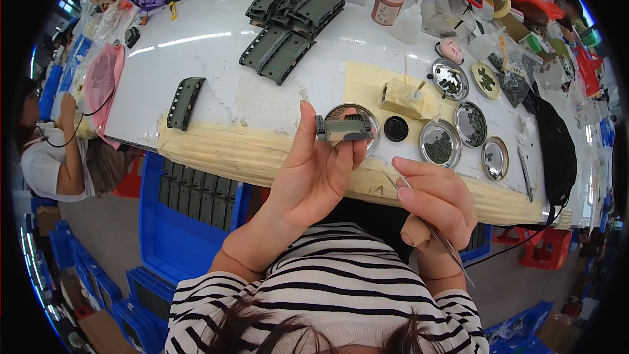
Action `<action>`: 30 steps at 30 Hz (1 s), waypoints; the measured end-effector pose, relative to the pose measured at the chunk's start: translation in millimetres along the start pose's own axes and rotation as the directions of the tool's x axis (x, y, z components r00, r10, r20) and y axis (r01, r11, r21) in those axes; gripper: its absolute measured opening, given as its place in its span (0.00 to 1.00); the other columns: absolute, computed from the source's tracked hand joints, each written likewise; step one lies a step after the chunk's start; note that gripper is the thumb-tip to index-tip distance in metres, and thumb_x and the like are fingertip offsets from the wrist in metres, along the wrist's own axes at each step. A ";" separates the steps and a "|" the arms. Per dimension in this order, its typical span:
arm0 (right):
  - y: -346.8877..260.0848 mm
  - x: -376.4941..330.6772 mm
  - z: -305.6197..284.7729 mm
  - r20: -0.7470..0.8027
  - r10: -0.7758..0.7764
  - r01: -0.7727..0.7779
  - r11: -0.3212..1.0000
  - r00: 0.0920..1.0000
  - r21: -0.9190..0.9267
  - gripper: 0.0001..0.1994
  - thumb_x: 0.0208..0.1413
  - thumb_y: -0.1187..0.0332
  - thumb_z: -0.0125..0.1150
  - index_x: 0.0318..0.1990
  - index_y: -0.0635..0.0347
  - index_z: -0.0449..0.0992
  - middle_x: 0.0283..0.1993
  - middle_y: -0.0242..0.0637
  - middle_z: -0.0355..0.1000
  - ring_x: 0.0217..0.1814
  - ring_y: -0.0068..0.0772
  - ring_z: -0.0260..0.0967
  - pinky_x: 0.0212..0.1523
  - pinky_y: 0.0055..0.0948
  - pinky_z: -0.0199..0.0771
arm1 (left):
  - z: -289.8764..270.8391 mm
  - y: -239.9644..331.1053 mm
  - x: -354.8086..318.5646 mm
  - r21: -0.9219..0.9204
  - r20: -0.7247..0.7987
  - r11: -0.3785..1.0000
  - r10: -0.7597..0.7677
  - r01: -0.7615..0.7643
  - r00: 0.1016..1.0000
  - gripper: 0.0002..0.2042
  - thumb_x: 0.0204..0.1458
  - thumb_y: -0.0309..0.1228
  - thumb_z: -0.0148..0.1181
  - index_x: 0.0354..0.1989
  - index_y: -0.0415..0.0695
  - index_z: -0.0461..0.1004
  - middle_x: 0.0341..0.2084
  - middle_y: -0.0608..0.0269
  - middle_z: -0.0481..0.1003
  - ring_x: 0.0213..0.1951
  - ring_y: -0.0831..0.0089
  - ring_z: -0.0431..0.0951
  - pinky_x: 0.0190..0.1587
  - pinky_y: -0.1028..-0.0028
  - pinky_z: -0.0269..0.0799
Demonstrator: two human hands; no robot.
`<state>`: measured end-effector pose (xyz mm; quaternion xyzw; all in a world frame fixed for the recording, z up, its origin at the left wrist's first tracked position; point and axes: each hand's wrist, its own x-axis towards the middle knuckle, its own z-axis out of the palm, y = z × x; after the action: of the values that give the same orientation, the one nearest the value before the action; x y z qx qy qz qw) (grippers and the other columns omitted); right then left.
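Note:
My left hand (306, 174) is raised over the table's front edge. Its thumb and fingers grip a small camouflage plastic part (344, 131) with raised detail along its top. Just to the right, my right hand (440, 200) holds a pair of thin metal tweezers (453, 254), their tips toward the held part but apart from it. One finger of that hand wears a tan finger cover (414, 231). Behind the left hand lies a round metal dish (375, 121), partly hidden. A black round lid (396, 128) lies beside it.
Metal dishes of tiny green parts, such as this dish (424, 155), stand at right near a tape-wrapped block (393, 98). Green track-like pieces (278, 54) are stacked at the back; a single piece (186, 103) lies left. A blue crate (151, 223) sits below the table; a person (56, 151) is at far left.

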<state>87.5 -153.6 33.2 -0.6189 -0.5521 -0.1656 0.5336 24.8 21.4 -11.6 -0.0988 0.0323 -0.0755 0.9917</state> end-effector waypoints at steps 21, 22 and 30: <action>9.2 5.5 6.5 0.094 -0.127 0.149 0.949 0.987 -0.279 0.16 0.49 0.57 0.63 0.36 0.61 0.75 0.32 0.38 0.72 0.39 0.46 0.77 0.32 0.30 0.80 | 9.8 -17.2 -7.4 0.496 -0.061 0.826 0.340 -0.267 0.938 0.21 0.59 0.51 0.44 0.51 0.48 0.64 0.46 0.63 0.71 0.46 0.73 0.75 0.51 0.77 0.74; 9.7 5.2 6.8 0.093 -0.137 0.159 0.944 0.986 -0.290 0.15 0.50 0.57 0.63 0.36 0.61 0.75 0.31 0.37 0.72 0.39 0.46 0.77 0.32 0.29 0.80 | 9.5 -17.9 -8.7 0.518 -0.062 0.809 0.361 -0.279 0.931 0.20 0.60 0.51 0.44 0.51 0.49 0.63 0.46 0.64 0.71 0.47 0.73 0.75 0.51 0.77 0.75; 16.7 7.8 5.6 0.123 -0.251 0.277 0.915 0.960 -0.293 0.13 0.49 0.65 0.66 0.36 0.66 0.75 0.33 0.37 0.71 0.36 0.40 0.76 0.38 0.30 0.83 | 9.9 -19.7 -8.9 0.555 -0.075 0.787 0.369 -0.268 0.927 0.20 0.59 0.51 0.44 0.52 0.51 0.62 0.45 0.64 0.72 0.46 0.74 0.76 0.49 0.78 0.76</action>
<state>102.2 -141.9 29.3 -0.6206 -0.6197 -0.2940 0.3801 14.1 5.6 2.5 0.1958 0.1153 0.0789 0.9707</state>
